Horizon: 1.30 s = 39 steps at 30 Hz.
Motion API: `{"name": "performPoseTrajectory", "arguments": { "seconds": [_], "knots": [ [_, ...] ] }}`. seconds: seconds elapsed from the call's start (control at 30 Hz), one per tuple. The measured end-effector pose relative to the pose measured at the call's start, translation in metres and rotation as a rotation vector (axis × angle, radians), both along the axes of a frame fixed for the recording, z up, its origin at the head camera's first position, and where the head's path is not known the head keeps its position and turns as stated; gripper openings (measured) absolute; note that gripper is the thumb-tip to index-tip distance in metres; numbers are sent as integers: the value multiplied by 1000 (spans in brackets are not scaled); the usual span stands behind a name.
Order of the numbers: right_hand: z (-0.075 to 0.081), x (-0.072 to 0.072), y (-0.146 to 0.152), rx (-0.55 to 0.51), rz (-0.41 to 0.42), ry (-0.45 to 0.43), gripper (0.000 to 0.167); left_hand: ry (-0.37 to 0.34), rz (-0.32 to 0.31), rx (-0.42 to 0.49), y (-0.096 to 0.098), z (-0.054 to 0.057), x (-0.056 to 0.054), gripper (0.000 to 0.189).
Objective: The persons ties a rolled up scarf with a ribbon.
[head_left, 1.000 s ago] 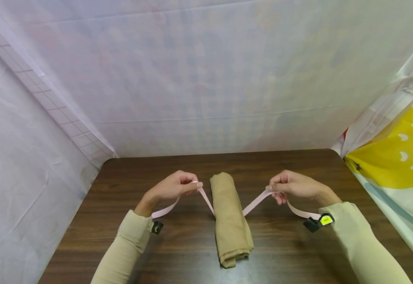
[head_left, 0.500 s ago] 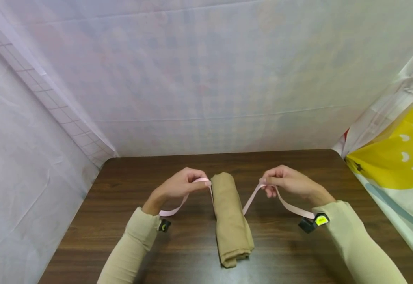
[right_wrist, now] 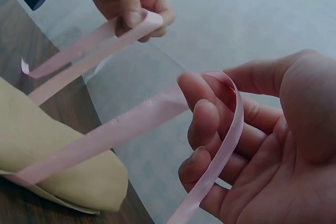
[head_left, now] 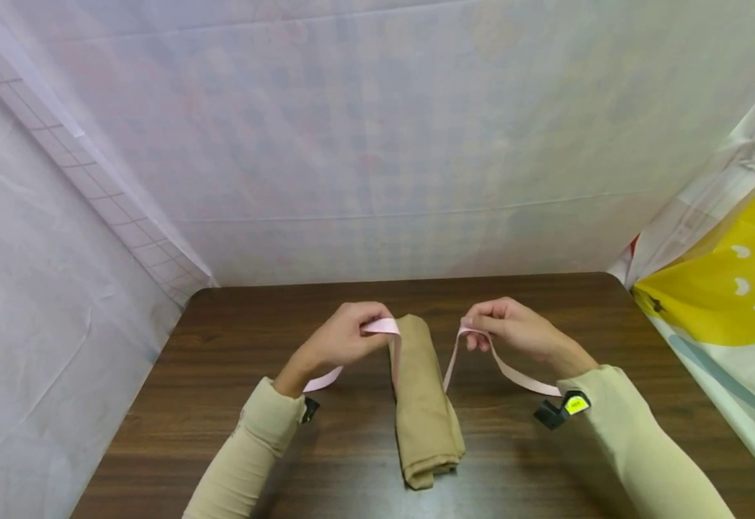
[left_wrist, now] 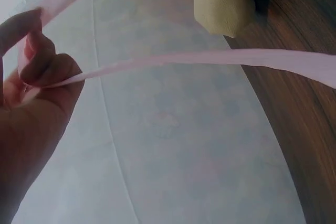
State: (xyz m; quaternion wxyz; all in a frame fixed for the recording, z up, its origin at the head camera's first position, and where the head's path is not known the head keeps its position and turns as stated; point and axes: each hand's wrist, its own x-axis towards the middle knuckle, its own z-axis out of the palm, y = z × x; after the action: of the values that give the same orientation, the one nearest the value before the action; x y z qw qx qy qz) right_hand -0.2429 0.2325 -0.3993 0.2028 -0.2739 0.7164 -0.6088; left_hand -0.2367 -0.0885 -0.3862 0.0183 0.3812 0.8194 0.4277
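A tan rolled cloth (head_left: 424, 411) lies lengthwise on the table. One pink ribbon (head_left: 523, 378) comes out from either side of it, its middle hidden by the roll in the head view. My left hand (head_left: 346, 336) pinches one end part of the ribbon just above the roll's far left side; a tail hangs by that wrist. On the other side, my right hand (head_left: 514, 328) holds the other part between thumb and fingers, raised right of the roll. In the right wrist view the ribbon (right_wrist: 220, 161) loops over the right fingers and hangs down past the palm.
The dark wood table (head_left: 235, 324) ends at a pale hanging sheet (head_left: 364, 180) behind it. Another white sheet (head_left: 40, 324) hangs on the left. To the right is a cloth with a yellow print (head_left: 727, 288). Both wrists carry black straps.
Both hands have moved inward and a little away from me, the left one now overlapping the far end of the rolled cloth. The ribbon parts stand steeper. The roll has stayed put.
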Motion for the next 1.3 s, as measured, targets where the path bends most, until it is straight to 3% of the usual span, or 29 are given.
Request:
{"name": "performPoseTrajectory", "arguments": {
  "seconds": [0.17, 0.43, 0.87, 1.03, 1.3],
  "knots": [
    [2, 1, -5, -25, -1, 2, 25, 72, 59, 52, 8, -2, 0, 7],
    [4, 4, -16, -46, -22, 30, 26, 193, 43, 125, 18, -10, -3, 8],
    [3, 8, -26, -58, -80, 21, 26, 8, 75, 160, 29, -15, 1, 8],
    [6, 10, -33, -24, -136, 7, 28, 6, 65, 193, 37, -17, 1, 11],
    [6, 14, -36, 10, -117, 36, 31, -37, 87, 229, 47, -23, 0, 17]
  ]
}}
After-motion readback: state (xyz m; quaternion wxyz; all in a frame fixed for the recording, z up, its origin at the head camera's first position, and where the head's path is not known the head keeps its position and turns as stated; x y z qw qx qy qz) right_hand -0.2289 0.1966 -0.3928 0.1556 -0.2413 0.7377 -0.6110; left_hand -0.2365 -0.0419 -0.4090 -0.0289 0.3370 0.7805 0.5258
